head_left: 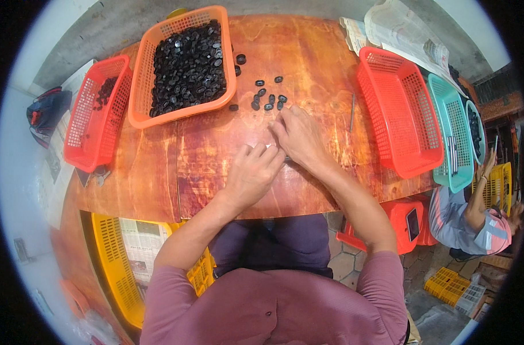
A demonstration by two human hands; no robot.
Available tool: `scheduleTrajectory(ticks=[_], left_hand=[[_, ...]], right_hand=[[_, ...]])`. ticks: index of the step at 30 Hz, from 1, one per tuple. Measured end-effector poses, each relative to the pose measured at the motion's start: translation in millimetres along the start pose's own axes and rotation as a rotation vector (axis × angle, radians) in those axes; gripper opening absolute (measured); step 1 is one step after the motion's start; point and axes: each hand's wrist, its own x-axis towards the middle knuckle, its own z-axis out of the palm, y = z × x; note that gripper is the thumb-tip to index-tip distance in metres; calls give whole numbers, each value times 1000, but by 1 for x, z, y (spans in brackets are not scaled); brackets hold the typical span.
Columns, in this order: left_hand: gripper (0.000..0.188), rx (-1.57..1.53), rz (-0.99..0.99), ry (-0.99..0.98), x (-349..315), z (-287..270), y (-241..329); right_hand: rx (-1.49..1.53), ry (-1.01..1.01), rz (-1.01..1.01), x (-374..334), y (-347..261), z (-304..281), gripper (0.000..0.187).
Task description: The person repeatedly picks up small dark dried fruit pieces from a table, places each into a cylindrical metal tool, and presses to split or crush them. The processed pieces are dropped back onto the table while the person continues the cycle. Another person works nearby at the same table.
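My left hand point(254, 172) rests over the middle of the table, fingers curled together. A small whitish bit point(269, 146) shows at its fingertips; what it grips is hidden. My right hand point(299, 138) lies just beyond and to the right, with bent fingers close together at the near edge of several loose small black oval parts point(270, 99). Whether a part is between its fingertips cannot be made out. Beneath my wrists a small dark edge point(288, 159) shows, mostly covered. An orange basket point(231, 86) heaped with like black pieces point(187, 69) stands at the back left.
A red basket point(78, 132) with few small dark pieces stands far left. At right are a red basket point(401, 115), a green basket point(454, 183) with metal rods, and a thin metal rod point(352, 112). Newspapers lie behind. Another person point(466, 221) sits at right; yellow crates point(106, 241) stand below.
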Motion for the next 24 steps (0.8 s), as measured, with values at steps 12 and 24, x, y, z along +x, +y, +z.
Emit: scheduleTrajectory(ticks=[12, 24], left_hand=[[39, -143, -89, 6, -6, 2, -4], [39, -170, -168, 4, -8, 10, 0]], right_hand=[[-31, 67, -52, -7, 6, 7, 12], [-67, 81, -15, -9, 4, 9, 11]])
